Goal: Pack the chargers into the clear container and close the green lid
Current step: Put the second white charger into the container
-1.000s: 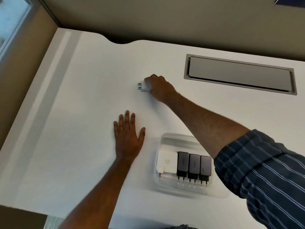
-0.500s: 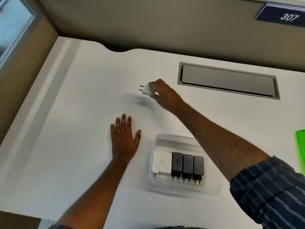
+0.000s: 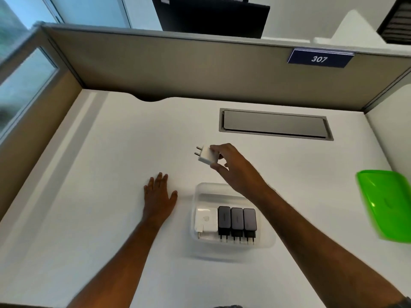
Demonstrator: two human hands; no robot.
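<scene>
Lifted off the desk since a moment before, the small white charger sat pinched in my right hand beyond the clear container, four chargers already packed, my left hand spread flat, the green lid still unused.

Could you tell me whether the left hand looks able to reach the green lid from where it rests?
Probably not easily: the left hand lies flat left of the clear container, while the green lid sits far right, beyond the right hand.

White charger in right hand
</scene>
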